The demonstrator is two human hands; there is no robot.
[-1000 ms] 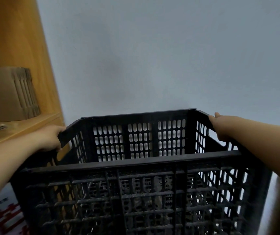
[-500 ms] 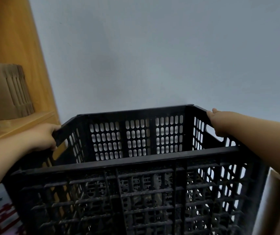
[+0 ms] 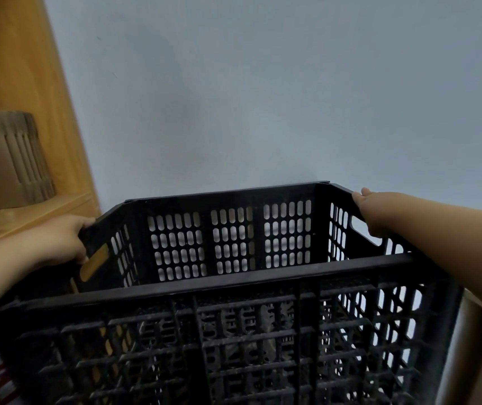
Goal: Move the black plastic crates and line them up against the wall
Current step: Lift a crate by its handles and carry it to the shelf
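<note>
Wall (image 3: 292,97), pale grey, fills the view ahead; wooden shelf unit (image 3: 15,83) stands at left with a cardboard box (image 3: 3,162) on its ledge. Black plastic crate (image 3: 234,287) is held up in front of the person, far side toward the wall, floor contact not visible. Open lattice walls, apparently empty: likely light, rigid, a bit awkward by bulk. Best hold is the handle slots in the two short ends. Left hand (image 3: 58,241) is clenched over the left rim at its slot; right hand (image 3: 380,214) grasps the right rim likewise.
</note>
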